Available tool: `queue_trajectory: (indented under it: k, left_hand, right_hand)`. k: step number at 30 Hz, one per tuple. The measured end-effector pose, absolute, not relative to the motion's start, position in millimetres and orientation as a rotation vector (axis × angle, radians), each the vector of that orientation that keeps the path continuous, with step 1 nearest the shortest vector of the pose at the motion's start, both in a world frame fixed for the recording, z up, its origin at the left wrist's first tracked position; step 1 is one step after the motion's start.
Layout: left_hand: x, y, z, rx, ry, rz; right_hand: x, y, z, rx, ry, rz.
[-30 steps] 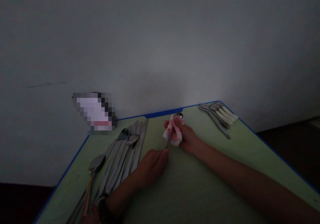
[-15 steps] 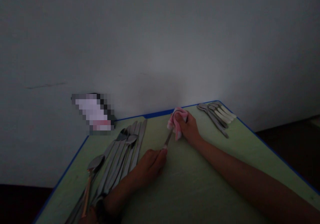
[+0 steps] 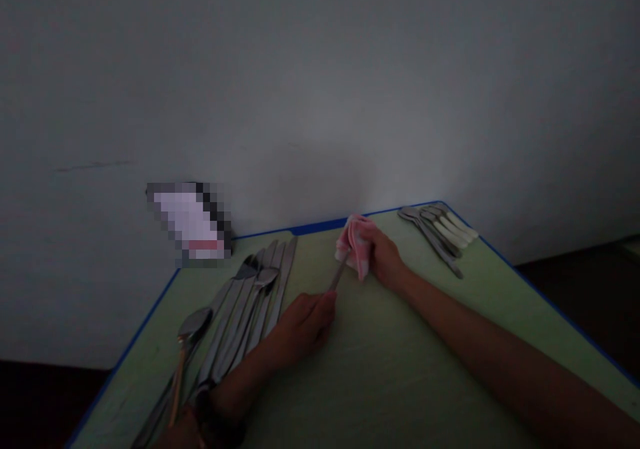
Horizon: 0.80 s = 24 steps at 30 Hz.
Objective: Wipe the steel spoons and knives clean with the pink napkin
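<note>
A smudged grey wall [image 3: 320, 89] rises behind the pink-and-white cloth [image 3: 356, 242]. Below the cloth spreads the pale green, blue-edged bench [image 3: 400, 382]. Left of the cloth lies a long spread of silvery metal cutlery [image 3: 247, 267], flat handles side by side with some spoon bowls among them; its nearest large spoon [image 3: 195, 322] has a copper-toned handle. Farther left of the cloth, a blurred-out, dark-edged slab [image 3: 180, 219] leans at the wall. To the cloth's right rests a small group of dark metal spoons [image 3: 433, 239] and white-handled utensils [image 3: 451, 230]. The right hand [image 3: 385, 255] has its fingers folded firmly around the cloth, above the bench. The left hand [image 3: 303, 322], nearer than the cloth, keeps its fingers curled closed on a slim silvery metal utensil [image 3: 340, 272], whose far end is hidden in the cloth.
</note>
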State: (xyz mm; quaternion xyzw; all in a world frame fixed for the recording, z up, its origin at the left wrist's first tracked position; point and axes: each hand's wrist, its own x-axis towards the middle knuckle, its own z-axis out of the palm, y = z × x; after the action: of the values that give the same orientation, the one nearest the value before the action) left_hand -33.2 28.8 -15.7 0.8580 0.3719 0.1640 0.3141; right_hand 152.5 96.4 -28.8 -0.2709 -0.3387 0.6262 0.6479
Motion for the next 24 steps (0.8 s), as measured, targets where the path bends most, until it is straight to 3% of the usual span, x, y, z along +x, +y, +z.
queue_trajectory:
  k: [5,17,20,24]
  left_hand:
    - [-33.9,28.3,-18.7,2.338,0.984,0.440]
    - [-31.7,25.0,-18.7,2.379,1.024,0.386]
    - [-28.0,24.1,-12.5,2.377,1.038,0.354]
    - [-23.5,21.8,-2.7,2.320,1.054,0.278]
  right_hand:
    - [159.3,98.9,-38.8,-0.831,-0.835,1.386]
    - [156.0,88.2,-32.2,-0.716,-0.877,1.665]
    - [152.2,89.5,-36.6,-0.777,-0.895,1.533]
    - [149.5,89.6,-34.8,-0.918,-0.929,1.101]
